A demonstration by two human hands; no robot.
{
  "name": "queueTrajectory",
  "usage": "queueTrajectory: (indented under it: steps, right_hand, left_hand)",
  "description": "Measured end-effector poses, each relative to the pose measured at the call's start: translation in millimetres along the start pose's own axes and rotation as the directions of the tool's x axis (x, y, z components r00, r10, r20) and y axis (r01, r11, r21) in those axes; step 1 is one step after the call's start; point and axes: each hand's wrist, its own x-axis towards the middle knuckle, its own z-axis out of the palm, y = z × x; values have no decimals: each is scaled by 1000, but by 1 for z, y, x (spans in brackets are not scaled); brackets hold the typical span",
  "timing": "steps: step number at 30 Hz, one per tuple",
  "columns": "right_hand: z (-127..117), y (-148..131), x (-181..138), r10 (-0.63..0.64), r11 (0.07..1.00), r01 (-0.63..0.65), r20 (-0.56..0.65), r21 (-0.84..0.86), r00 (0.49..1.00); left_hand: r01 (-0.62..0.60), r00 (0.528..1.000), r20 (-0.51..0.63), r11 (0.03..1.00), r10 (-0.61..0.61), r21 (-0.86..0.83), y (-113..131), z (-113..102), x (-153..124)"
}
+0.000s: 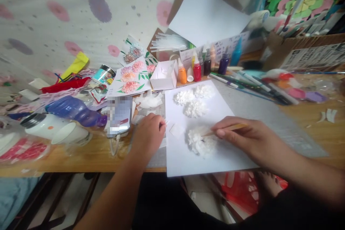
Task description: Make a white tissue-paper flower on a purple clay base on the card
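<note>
My right hand (pixel 239 133) grips a thin wooden stick (pixel 235 127), its fingers pinched together. The stick's tip meets the nearest white ruffled paper flower (pixel 201 145), by a small dark spot at its middle. This flower lies on a white sheet (pixel 178 161), with several more white ruffled clusters (pixel 194 107) behind it. My left hand (pixel 151 133) rests at the sheet's left edge with fingers curled closed; what they hold, if anything, is hidden. A small square of white paper (pixel 176 129) lies on the sheet just right of the left hand.
Left of the sheet are a phone (pixel 119 118) with a cable, torn white paper (pixel 149 99) and a purple bottle (pixel 75 109). Behind stand a white box (pixel 164 75) and several paint bottles (pixel 197 70). Pens (pixel 242 82) lie at the right, before a cardboard box (pixel 307 50).
</note>
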Motion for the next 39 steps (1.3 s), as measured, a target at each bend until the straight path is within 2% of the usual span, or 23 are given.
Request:
queueTrajectory:
  steps: [6, 11, 15, 20, 24, 30, 39]
  right_hand:
    - [-2, -4, -2, 3, 1000, -3, 8, 13, 1000]
    - [2, 1, -3, -20, 1000, 21, 73, -14, 997]
    - [4, 4, -1, -35, 999, 36, 34, -24, 999]
    - [-1, 0, -1, -5, 1000, 6, -35, 17, 999]
    - [-5, -4, -4, -53, 998, 58, -111, 41, 992]
    - [1, -5, -5, -189, 981, 189, -7, -52, 982]
    - [6, -1, -1, -208, 952, 230, 126, -201, 970]
  left_hand:
    - [-65, 994, -92, 998, 64, -14, 8, -2, -4]
    - [-300, 933, -255, 939, 252, -169, 47, -4, -25]
    - [-441, 884, -275, 868, 377, -229, 67, 3, -35]
    - [-476, 869, -266, 849, 416, -228, 68, 10, -36]
    - [-500, 850, -303, 841, 430, -208, 69, 9, -36]
    - [-510, 841, -308, 842, 444, -177, 71, 8, -37]
    - [-515, 849, -296, 810, 437, -281, 63, 11, -38]
